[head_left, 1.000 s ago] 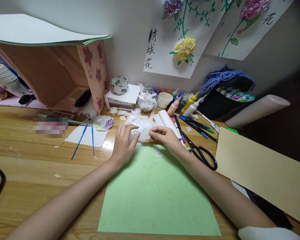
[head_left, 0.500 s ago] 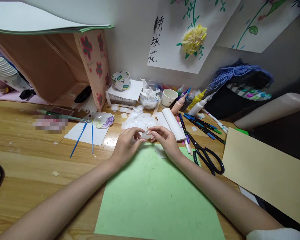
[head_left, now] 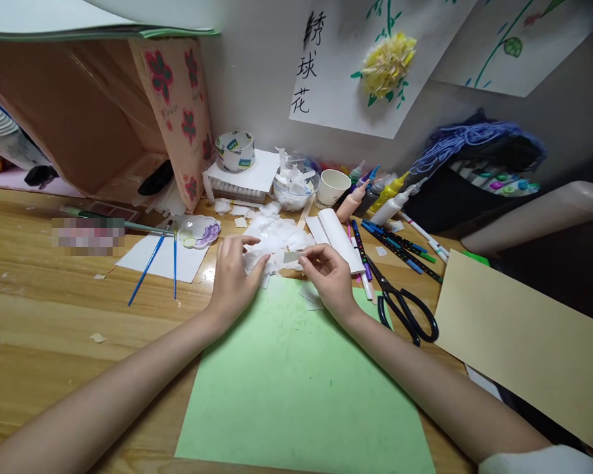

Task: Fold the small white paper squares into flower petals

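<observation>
Between thumb and fingers of my right hand point(head_left: 329, 275) is a small piece of white paper point(head_left: 292, 257), held over the far edge of a green sheet point(head_left: 301, 388). My left hand point(head_left: 237, 273) is apart from it, thumb and fingers spread, beside a heap of white paper scraps point(head_left: 277, 234); I see nothing in its grasp. A folded white paper roll point(head_left: 340, 240) lies just behind my right hand. Black-handled scissors point(head_left: 408, 309) rest to the right of my right wrist.
Behind the scraps stand a bowl of paper strips point(head_left: 296, 187), a paper cup point(head_left: 333, 187), paint bottles point(head_left: 353, 201) and a tape roll point(head_left: 236, 153). Brushes point(head_left: 148, 270) and a flower-shaped palette point(head_left: 197, 232) lie left. Pens point(head_left: 400, 249) and a beige board point(head_left: 524, 349) are at right.
My left hand has let go of the paper piece and moved left with its fingers apart. The piece stays in my right hand. The view has shifted slightly.
</observation>
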Demonstrator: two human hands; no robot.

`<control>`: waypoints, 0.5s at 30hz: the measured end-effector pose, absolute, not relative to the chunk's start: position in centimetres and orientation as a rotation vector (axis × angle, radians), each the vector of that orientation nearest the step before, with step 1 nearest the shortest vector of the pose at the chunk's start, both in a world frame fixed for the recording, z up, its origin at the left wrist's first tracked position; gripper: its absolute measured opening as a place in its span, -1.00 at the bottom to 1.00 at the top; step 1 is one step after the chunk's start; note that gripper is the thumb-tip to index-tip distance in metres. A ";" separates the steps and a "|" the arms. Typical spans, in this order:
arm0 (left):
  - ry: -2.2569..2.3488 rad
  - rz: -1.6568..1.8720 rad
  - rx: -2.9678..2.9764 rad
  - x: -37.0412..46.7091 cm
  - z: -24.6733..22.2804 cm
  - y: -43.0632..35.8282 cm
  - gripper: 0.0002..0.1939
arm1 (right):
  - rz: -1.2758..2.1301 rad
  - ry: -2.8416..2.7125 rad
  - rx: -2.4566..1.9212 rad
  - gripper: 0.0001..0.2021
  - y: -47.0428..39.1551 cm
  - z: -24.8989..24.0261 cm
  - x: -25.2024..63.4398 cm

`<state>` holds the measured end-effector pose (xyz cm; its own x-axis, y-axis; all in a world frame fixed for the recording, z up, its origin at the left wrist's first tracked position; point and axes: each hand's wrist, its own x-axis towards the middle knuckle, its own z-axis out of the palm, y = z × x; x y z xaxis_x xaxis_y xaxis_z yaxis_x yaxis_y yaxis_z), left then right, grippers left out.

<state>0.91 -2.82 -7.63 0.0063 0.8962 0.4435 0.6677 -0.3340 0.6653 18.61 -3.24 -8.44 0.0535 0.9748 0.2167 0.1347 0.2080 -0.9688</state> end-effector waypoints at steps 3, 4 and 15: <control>1.460 1.254 2.198 1.2 -7.4 -3.5 -0.93 | 0.941 -1.394 -1.159 -0.90 -3.6 -8.3 18.6; 1.395 1.247 2.247 1.3 -7.3 -3.8 -0.92 | 0.938 -1.418 -1.150 -0.91 -3.7 -8.3 18.6; 1.316 1.134 2.237 1.3 -6.9 -3.6 -0.92 | 0.983 -1.507 -1.044 -0.93 -4.0 -8.4 18.5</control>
